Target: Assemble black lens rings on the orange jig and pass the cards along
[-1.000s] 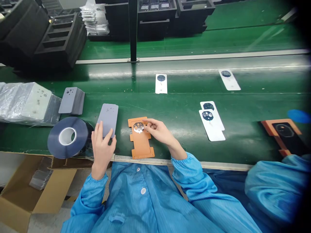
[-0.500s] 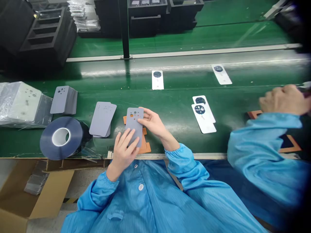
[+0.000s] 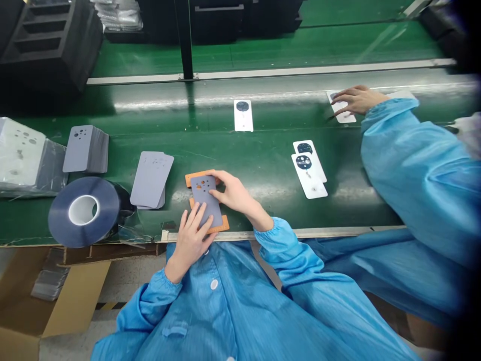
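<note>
A grey phone-back-shaped sheet (image 3: 206,195) with several small holes at its top rests over an orange frame (image 3: 195,175) near the table's front edge. My left hand (image 3: 191,235) lies across the lower half of the sheet, its fingers on the surface and its thumb by the bottom edge. The sheet's upper right edge is between the thumb and fingers of my right hand (image 3: 233,193). Parts of the orange frame show at the top, left and bottom; the grey sheet covers its middle. Just left lies a small pile of grey sheets (image 3: 150,180).
A taller grey stack (image 3: 78,148), a wrapped stack (image 3: 22,155) and a film roll (image 3: 63,210) stand left. White phone backs (image 3: 243,115) lie beyond and right (image 3: 313,183). A co-worker's hand (image 3: 356,99) reaches in from the right. A cardboard box (image 3: 75,301) sits below.
My hands have brought the grey sheet down onto the orange frame, lining it up more closely. The co-worker's hand has moved up and left to a white phone back. The view has shifted slightly.
</note>
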Tool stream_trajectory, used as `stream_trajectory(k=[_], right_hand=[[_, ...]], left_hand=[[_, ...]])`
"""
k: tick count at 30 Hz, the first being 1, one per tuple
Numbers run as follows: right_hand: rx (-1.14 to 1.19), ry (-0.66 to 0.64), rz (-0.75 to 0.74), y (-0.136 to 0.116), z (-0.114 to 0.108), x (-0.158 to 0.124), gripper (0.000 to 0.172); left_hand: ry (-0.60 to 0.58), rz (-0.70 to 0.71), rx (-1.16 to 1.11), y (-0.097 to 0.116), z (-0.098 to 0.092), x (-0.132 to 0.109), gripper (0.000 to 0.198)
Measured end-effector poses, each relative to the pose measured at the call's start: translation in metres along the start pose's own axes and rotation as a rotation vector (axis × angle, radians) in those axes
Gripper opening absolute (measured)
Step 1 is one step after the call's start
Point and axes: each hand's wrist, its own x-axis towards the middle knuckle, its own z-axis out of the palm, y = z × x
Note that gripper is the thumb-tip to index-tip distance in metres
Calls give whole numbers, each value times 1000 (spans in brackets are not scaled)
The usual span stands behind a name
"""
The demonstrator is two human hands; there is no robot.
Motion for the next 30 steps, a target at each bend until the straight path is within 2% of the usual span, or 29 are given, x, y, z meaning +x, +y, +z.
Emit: stream_trajectory(k=[4,11,17,21,24,28,30], right_hand=[[-358,46,-83,1,1,-1,53],[-577,-65,-29,3,9,0,65],[-626,-150,-114,-11,25,-16,56],[-667,-206,-151,-13,38,-25,56],[-672,-195,-129,-14,41,-24,55],[-602,-189,-123,-12,34,-24,53],[-552,-110,-86,-8,30,-28,51]], left_hand=[[19,21,-14,-1,3,-2,40],[32,21,-49,-5,9,-7,43],[73,27,-22,-4,10,-6,38],[96,5,-25,-3,13,-7,38],[104,-10,-38,-2,15,-7,37],[83,-41,-63,0,10,-4,39],[71,-65,-103,2,4,0,39]])
